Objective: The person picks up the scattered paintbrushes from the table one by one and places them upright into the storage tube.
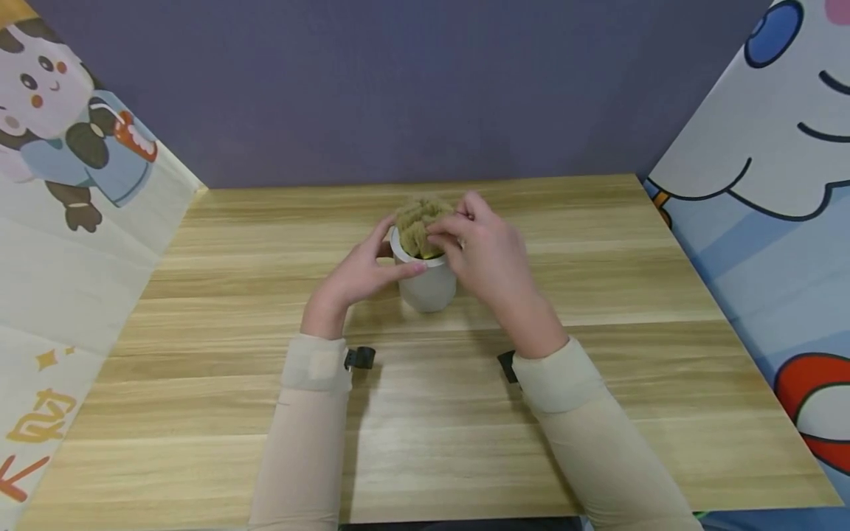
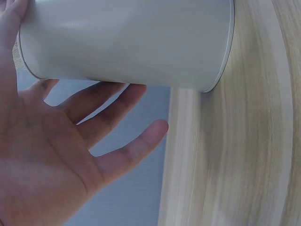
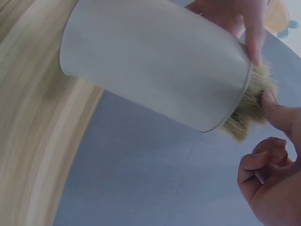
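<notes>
A white cylindrical pot (image 1: 428, 289) stands on the wooden table, toward its back middle. Fuzzy tan-green tufts, like dried grass heads (image 1: 418, 220), fill its mouth and rise above the rim. My left hand (image 1: 358, 274) holds the pot from the left, thumb across the near rim and fingers behind. In the left wrist view, some fingertips touch the pot wall (image 2: 127, 44) while one finger stands apart. With thumb and forefinger, my right hand (image 1: 493, 254) pinches the tufts at their right side; the right wrist view shows its thumb against the fuzz (image 3: 254, 96), other fingers curled.
The light wooden table (image 1: 219, 295) ends at a grey-blue wall (image 1: 412, 88) behind the pot. Printed cartoon panels flank it at left (image 1: 166, 214) and right (image 1: 724, 243). Small black wrist devices (image 1: 361, 358) sit by both cuffs.
</notes>
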The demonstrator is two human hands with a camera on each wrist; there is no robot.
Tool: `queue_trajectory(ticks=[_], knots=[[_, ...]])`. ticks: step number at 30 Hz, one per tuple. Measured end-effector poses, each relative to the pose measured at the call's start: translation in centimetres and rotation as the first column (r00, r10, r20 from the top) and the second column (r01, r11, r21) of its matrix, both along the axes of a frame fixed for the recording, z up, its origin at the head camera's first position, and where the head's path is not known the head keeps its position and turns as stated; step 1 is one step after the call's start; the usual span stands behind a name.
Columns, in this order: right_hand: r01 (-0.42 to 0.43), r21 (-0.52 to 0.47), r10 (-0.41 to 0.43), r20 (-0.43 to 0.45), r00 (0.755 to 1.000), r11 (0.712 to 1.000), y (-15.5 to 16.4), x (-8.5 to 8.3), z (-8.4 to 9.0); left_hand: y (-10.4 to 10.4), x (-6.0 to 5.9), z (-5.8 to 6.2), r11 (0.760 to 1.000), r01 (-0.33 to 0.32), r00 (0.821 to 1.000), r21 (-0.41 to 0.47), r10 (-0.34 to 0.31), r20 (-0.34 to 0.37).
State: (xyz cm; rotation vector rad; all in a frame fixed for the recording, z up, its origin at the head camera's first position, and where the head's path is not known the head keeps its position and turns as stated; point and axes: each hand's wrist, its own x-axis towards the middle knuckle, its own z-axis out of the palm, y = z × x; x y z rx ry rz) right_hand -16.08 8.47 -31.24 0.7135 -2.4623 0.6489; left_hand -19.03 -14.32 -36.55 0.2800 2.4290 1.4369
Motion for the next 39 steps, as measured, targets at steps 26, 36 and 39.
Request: queue_trajectory(ticks=[26, 36, 39], knots=[[0.017, 0.124, -0.023, 0.050, 0.998, 0.992, -0.6, 0.6, 0.7, -0.1, 0.3, 0.1, 0.999, -0.005, 1.000, -0.034, 0.006, 0.016], [0.074, 0.074, -0.074, -0.002, 0.997, 0.994, -0.7, 0.2, 0.0, 0.0, 0.0, 0.3, 0.999, -0.014, 1.000, -0.050, 0.015, 0.022], [0.065, 0.021, -0.065, 0.021, 0.998, 0.998, -0.1, 0.0, 0.2, -0.1, 0.0, 0.2, 0.999, -0.017, 1.000, -0.048, 0.018, 0.018]])
